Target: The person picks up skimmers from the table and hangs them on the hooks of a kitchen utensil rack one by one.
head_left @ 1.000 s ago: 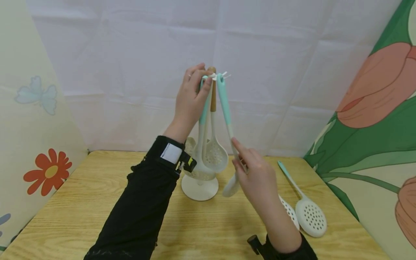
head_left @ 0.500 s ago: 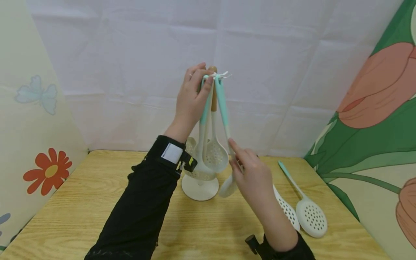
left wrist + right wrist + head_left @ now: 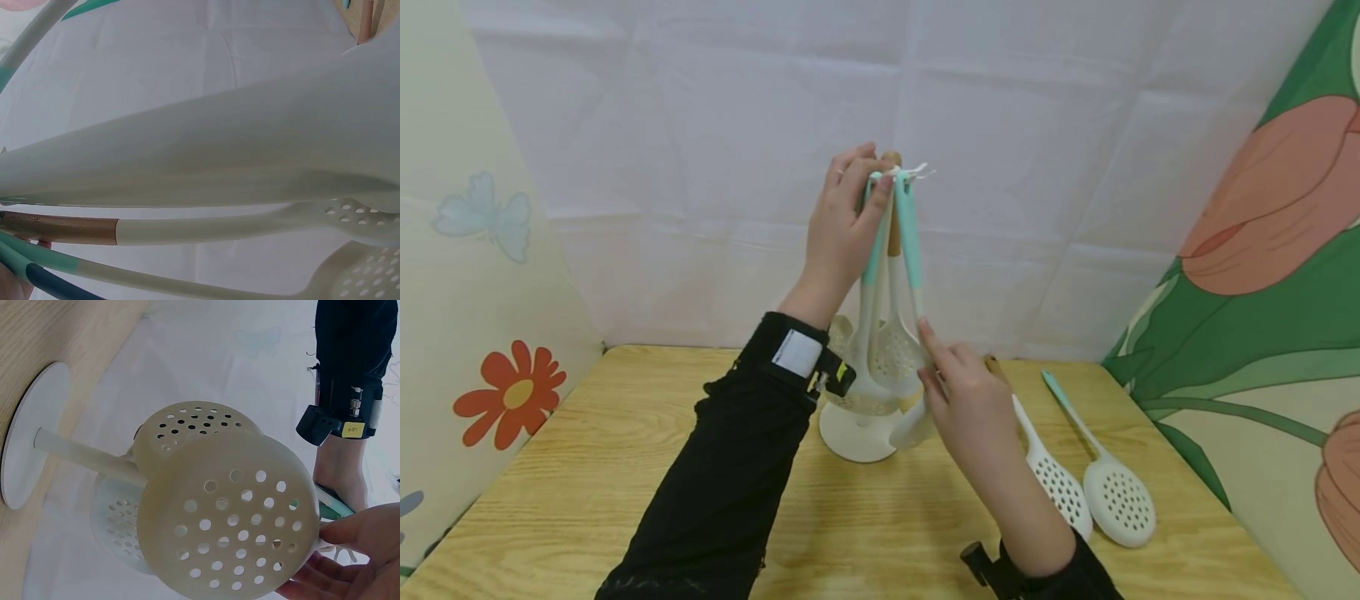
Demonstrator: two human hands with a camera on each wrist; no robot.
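Right hand [image 3: 972, 408]: fingers pinch the lower handle of a teal-handled spoon [image 3: 907, 233], just above its white bowl; the spoon hangs from the top of the rack [image 3: 861, 432] and tilts slightly toward the right. Left hand [image 3: 841, 229]: raised, fingertips curled round the teal handle tops at the rack's hooks [image 3: 916, 172], pinching them there. Two more utensils hang alongside, one with a wooden grip [image 3: 892, 225], and a perforated skimmer [image 3: 895, 354] low behind the right fingers. The right wrist view shows a white perforated bowl [image 3: 228, 519] close up against the rack's stem [image 3: 81, 456] and round base [image 3: 31, 431]. Rack stands mid-table, toward the far edge. On the table [image 3: 587, 467], right of the right hand, two skimmers lie flat: a wood-handled one [image 3: 1048, 475] nearer the hand, a teal-handled one [image 3: 1112, 492] beyond it. White cloth backdrop; floral panels left and right.
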